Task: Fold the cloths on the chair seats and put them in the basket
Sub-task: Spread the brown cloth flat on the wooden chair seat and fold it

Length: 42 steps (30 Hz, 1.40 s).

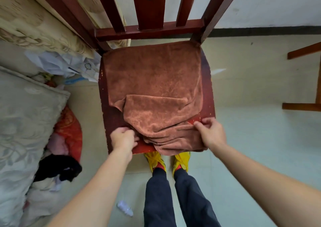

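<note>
Fingers of the left hand [124, 137] pinched the cloth [154, 91] at its near-left bunched edge; the right hand [211, 133] gripped the near-right edge. The cloth (brown, partly folded back) lay on the chair seat [207, 94], hiding most of it.

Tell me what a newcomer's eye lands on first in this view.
First comes the rust-brown cloth spread over the red wooden chair seat in the middle, its near edge bunched into folds. Next, the left hand and right hand gripping that bunched edge at the seat's front. Below the seat, bright yellow shoes stand out on the pale floor.
</note>
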Each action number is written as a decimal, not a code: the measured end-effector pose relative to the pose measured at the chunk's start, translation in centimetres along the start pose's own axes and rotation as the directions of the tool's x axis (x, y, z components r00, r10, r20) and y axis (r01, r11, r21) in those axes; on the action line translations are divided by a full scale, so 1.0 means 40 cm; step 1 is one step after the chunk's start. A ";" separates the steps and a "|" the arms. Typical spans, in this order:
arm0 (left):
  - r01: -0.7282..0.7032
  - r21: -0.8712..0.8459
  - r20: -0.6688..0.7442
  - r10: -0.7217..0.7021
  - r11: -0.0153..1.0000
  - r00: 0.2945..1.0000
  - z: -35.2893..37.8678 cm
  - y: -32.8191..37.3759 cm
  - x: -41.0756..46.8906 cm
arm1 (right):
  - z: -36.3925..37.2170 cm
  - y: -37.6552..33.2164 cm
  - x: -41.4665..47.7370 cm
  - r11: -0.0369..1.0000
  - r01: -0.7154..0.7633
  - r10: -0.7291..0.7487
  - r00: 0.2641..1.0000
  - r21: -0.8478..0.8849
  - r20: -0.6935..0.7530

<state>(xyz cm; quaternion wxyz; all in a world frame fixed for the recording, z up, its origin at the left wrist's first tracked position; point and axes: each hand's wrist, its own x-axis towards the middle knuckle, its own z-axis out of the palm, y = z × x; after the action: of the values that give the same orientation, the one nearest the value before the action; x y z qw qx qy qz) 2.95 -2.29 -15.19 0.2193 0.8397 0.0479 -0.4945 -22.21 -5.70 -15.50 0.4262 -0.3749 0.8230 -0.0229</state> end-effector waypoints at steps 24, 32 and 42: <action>0.060 0.050 0.084 -0.064 0.997 0.994 -0.128 -0.174 -0.082 | -0.070 0.139 -0.136 0.923 -0.247 0.118 0.912 0.296 0.393; 0.088 -0.310 0.248 -0.009 0.947 0.969 -0.163 -0.123 -0.119 | -0.099 0.123 -0.178 0.926 -0.259 0.126 0.898 0.274 0.422; 0.278 -0.571 0.206 -0.193 0.773 0.959 -0.199 -0.120 -0.069 | -0.105 0.145 -0.171 0.927 -0.235 0.121 0.925 0.292 0.361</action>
<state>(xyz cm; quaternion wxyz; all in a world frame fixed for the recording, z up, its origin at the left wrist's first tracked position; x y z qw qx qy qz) 6.57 5.69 -11.08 0.4100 0.6801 0.2900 -0.5341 -26.27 1.65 -10.22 0.6172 -0.2192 0.7535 -0.0565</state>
